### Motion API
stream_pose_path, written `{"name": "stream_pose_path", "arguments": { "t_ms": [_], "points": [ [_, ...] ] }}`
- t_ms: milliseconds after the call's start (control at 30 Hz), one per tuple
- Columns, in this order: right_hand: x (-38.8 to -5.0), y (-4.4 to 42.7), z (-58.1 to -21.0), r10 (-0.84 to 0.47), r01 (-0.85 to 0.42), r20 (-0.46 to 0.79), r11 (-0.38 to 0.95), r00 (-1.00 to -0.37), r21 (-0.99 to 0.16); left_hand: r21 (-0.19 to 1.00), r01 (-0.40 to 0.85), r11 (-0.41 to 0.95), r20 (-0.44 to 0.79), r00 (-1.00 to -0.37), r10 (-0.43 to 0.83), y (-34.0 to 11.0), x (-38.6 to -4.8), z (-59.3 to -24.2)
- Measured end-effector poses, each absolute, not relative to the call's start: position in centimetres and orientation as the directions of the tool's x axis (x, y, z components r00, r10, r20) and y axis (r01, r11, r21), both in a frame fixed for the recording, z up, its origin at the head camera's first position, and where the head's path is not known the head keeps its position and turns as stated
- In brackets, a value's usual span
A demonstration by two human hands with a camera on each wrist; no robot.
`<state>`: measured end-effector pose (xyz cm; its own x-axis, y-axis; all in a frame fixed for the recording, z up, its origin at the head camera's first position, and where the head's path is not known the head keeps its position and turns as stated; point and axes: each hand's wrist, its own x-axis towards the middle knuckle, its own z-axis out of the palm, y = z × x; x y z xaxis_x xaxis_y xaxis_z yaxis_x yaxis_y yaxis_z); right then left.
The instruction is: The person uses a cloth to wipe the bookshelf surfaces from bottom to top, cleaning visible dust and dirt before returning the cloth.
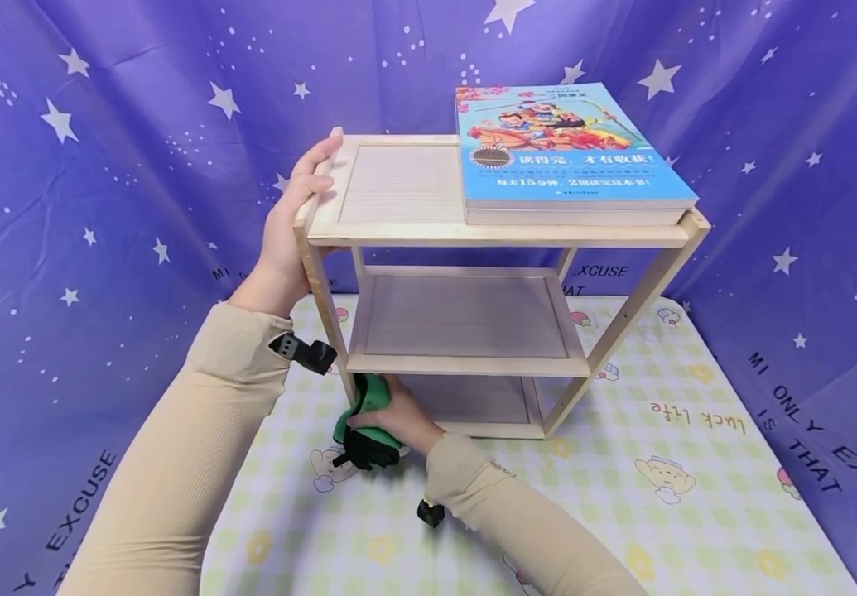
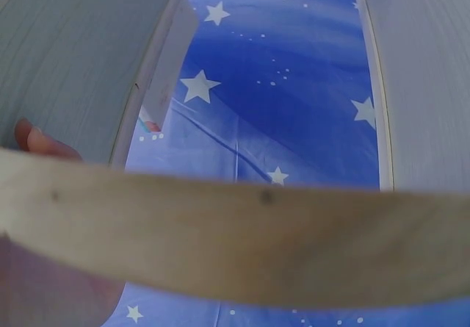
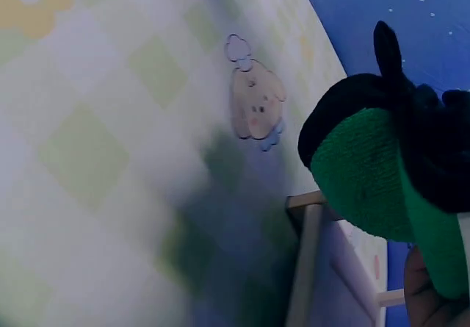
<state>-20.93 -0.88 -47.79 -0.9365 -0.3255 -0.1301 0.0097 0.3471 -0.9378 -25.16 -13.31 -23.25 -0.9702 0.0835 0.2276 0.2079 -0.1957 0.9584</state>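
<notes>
A light wooden three-tier shelf [image 1: 465, 364] stands on the table. My left hand [image 1: 290, 223] grips the left end of its top board, fingers over the upper face; in the left wrist view a fingertip and part of the palm [image 2: 51, 283] show around a wooden post [image 2: 294, 242]. My right hand [image 1: 402, 414] holds a green and black plush thing [image 1: 372, 414] by the shelf's lower left corner. In the right wrist view the plush [image 3: 367, 173] is near the shelf frame [image 3: 305, 261], with fingers [image 3: 426, 297] under it; whether it touches the frame I cannot tell.
A blue book [image 1: 562, 153] with a cartoon cover lies on the right part of the shelf's top. A checkered cloth [image 1: 666, 530] covers the table. Purple curtains [image 1: 137, 99] with white stars hang behind and at both sides.
</notes>
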Motion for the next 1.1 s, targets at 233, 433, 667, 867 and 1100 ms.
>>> {"name": "stream_pose_path", "arguments": {
  "t_ms": [233,433,667,867,1100],
  "points": [
    [-21.4,-0.7,-46.3,-0.337,0.011,-0.114,0.293,-0.935,-0.956,0.959,0.212,-0.19,0.23,-0.97,0.08,-13.3,-25.2,-23.3],
    [-22.1,0.1,-45.2,-0.364,0.069,-0.19,0.32,-0.912,-0.945,0.958,0.202,-0.202,0.22,-0.973,0.074,-13.3,-25.2,-23.2],
    [-23.1,0.9,-43.9,-0.445,0.161,-0.281,0.289,-0.85,-0.944,0.96,0.203,-0.191,0.22,-0.973,0.075,-13.3,-25.2,-23.2],
    [-24.3,0.9,-43.2,-0.547,0.046,-0.142,0.186,-0.825,-0.981,0.96,0.201,-0.197,0.218,-0.973,0.071,-13.3,-25.3,-23.3],
    [-24.1,1.0,-43.0,-0.682,0.135,-0.258,0.229,-0.684,-0.964,0.958,0.221,-0.183,0.236,-0.969,0.069,-13.3,-25.3,-23.1]
  ]
}}
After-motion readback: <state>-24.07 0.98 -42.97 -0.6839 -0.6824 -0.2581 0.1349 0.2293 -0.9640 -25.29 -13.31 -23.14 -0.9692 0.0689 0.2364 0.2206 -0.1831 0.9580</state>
